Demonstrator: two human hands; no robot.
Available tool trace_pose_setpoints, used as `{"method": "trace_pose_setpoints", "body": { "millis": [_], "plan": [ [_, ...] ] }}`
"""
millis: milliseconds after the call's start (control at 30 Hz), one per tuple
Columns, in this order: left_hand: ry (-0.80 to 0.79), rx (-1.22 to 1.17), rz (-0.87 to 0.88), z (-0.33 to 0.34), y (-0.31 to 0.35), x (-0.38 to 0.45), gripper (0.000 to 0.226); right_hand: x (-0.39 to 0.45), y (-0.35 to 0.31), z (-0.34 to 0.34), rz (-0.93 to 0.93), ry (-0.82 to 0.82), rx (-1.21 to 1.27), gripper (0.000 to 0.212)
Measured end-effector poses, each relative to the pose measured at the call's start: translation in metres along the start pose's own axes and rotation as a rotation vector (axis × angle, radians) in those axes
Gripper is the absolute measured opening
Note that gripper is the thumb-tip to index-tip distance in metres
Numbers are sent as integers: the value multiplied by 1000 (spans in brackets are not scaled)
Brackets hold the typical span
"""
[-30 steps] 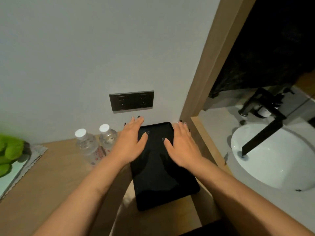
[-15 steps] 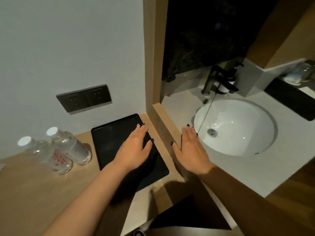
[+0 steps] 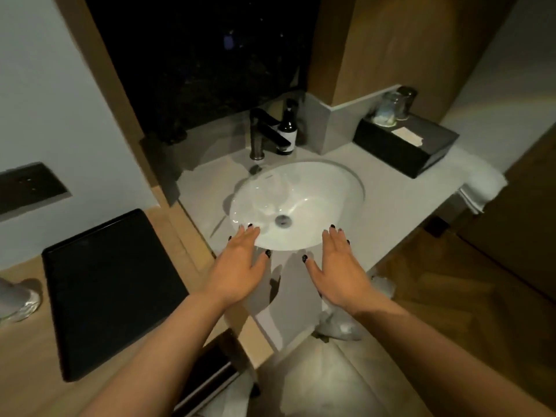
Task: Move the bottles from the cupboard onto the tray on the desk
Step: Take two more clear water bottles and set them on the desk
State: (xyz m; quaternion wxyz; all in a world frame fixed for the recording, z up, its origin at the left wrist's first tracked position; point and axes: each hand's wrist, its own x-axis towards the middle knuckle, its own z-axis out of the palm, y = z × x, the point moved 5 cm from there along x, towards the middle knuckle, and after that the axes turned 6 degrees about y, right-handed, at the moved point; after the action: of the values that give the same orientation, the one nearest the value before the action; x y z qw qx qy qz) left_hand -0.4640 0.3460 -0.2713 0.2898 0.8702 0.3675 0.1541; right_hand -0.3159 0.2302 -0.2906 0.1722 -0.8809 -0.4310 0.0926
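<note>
Left hand [image 3: 237, 266] and right hand [image 3: 340, 266] spread flat, empty, over washbasin's [image 3: 331, 191] near rim, black tray [image 3: 111, 290] bare on desk [image 3: 27, 356] corner

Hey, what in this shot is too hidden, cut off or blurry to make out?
Head view:
- Bottle: cut off by the left edge, only its blurred base shows.
- Cupboard: nowhere in frame.
- Dark bottle: partly behind the faucet, label too small to read.
- Glasses on the black box: dim, contents unclear.
</note>
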Motion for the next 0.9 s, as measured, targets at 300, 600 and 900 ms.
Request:
{"method": "trace_pose_setpoints", "body": {
  "millis": [300, 600, 900],
  "plan": [
    [-139, -20, 145, 85, 127, 26, 61, -32, 141, -78, 161, 78, 5, 72],
    [-360, 18, 373, 175, 217, 44, 63, -68, 251, -123, 402, 127, 74, 73],
    [-519, 12, 466, 260, 286, 110, 66, -46, 344, -140, 542, 119, 62, 73]
  ]
}}
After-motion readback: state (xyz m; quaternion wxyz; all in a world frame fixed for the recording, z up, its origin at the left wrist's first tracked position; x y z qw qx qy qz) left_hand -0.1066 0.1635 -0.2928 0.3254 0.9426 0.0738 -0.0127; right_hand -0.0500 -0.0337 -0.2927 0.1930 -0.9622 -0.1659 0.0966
